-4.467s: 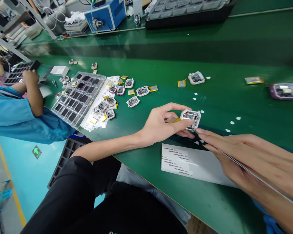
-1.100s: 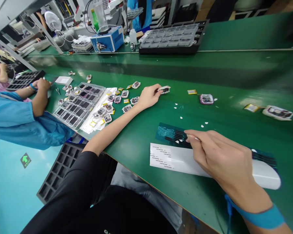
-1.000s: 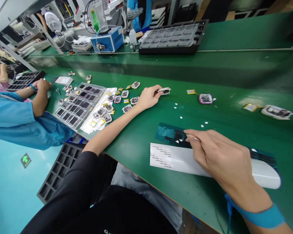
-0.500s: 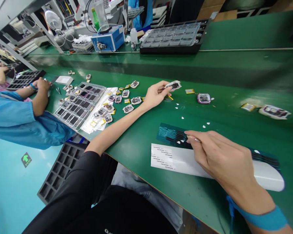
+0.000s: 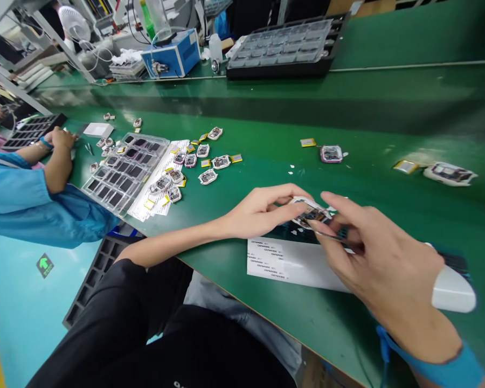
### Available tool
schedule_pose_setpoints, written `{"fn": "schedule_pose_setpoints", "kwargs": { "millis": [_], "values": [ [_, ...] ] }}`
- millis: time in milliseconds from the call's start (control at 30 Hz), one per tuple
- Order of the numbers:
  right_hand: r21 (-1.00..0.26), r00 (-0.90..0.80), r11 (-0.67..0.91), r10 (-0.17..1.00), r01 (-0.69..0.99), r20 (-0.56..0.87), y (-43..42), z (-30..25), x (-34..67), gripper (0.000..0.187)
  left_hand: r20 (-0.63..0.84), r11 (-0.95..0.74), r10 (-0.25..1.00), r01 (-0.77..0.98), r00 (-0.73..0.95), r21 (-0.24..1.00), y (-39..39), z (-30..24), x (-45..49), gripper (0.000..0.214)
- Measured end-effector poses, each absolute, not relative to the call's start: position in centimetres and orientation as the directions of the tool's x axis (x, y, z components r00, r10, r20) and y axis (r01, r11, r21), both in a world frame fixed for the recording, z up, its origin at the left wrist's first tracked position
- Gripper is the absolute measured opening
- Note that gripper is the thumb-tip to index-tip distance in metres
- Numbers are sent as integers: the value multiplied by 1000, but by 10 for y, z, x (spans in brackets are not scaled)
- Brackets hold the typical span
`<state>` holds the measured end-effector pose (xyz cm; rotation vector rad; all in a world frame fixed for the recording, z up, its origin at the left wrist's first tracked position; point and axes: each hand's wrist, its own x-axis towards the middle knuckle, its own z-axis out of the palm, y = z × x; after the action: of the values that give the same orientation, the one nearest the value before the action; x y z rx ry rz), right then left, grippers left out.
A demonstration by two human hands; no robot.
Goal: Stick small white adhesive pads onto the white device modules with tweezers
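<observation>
My left hand (image 5: 262,210) pinches a small white watch-like device (image 5: 309,211) with its circuit board showing, holding it just above the green table (image 5: 267,172). My right hand (image 5: 372,258) grips thin metal tweezers (image 5: 327,235), their tip at the device's near edge. Under both hands lies a white label sheet (image 5: 291,261) on a dark backing.
Several more devices (image 5: 208,176) and yellow batteries lie left of centre beside a clear tray (image 5: 121,167). A purple device (image 5: 331,153) and a white one (image 5: 448,173) sit further right. A co-worker in a blue sleeve (image 5: 20,199) works at left. A black tray (image 5: 283,51) and blue box (image 5: 173,51) stand behind.
My left hand has carried the device from the far middle of the table back to just above the label sheet. My right hand with the tweezers has risen to meet it.
</observation>
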<state>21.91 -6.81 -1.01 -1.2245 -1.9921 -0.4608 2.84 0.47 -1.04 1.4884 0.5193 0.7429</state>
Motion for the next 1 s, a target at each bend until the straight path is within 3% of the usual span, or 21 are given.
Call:
{"fn": "schedule_pose_setpoints", "kwargs": {
  "millis": [167, 333, 533, 733, 1000],
  "values": [
    [-61, -260, 459, 601, 886, 756, -67, -12, 218, 14, -11, 101, 714, -87, 700, 991, -1, -9, 25, 22],
    [-64, -229, 423, 605, 904, 762, -67, -16, 219, 9, -200, 290, 670, -4, 715, 957, 1, -11, 25, 23],
    [-78, -202, 376, 647, 923, 735, -73, -21, 222, 18, -45, 137, 720, -78, 693, 987, -4, -19, 26, 28],
    [-97, -240, 441, 646, 892, 724, -72, -19, 220, 14, 21, -39, 744, 11, 668, 999, -5, -15, 24, 31],
    [-228, -158, 417, 709, 880, 687, -68, -25, 223, 11, 50, -19, 779, -56, 625, 998, -4, -34, 31, 43]
  ]
}}
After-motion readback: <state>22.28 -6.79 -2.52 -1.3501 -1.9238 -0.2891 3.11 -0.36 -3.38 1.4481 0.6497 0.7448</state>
